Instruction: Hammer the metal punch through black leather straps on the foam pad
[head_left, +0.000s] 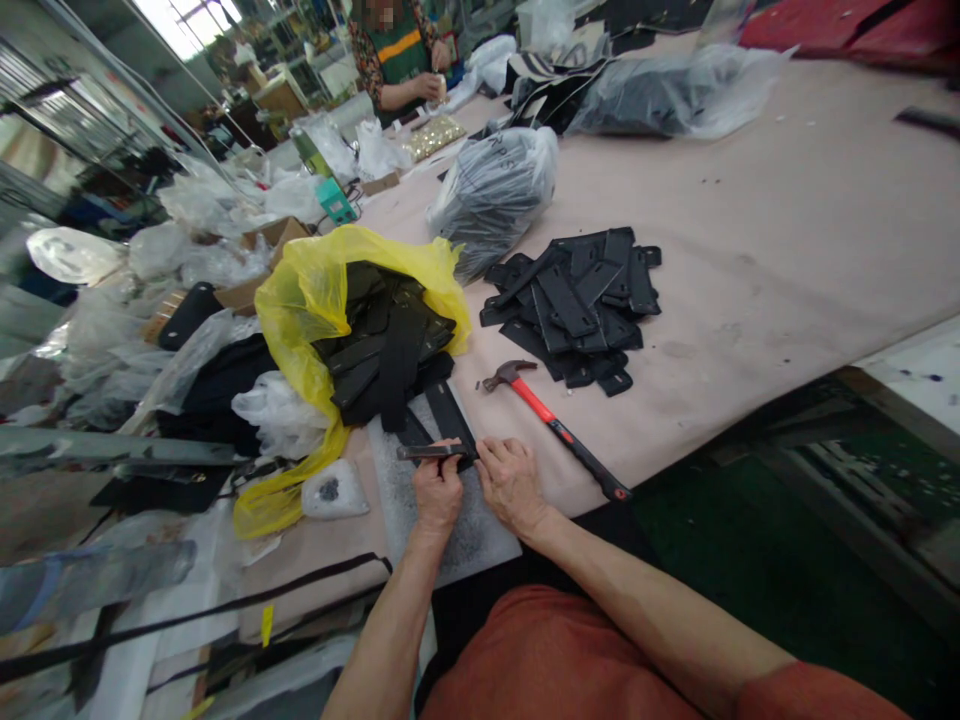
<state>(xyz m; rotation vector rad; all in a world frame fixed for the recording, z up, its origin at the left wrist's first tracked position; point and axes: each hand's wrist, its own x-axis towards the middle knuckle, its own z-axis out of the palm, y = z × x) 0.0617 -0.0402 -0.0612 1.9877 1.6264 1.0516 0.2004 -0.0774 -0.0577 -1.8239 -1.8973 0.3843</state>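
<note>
In the head view, my left hand (439, 490) pinches a flat black strip (420, 453) that is turned edge-on. The fingers of my right hand (514, 485) are closed at the strip's right end; the exact grip is partly hidden. Both hands are above a grey speckled pad (480, 548). Another black flat piece (450, 415) lies on the pad just beyond them. To the right of my right hand rests a claw hammer (551, 422) with a red and black handle.
A yellow plastic bag (300, 300) full of black pieces stands open at the left. Behind the hammer is a pile of black pieces (574, 300). A plastic-wrapped bundle (499, 190) sits farther back on the table (750, 250). A person (397, 60) works across the table.
</note>
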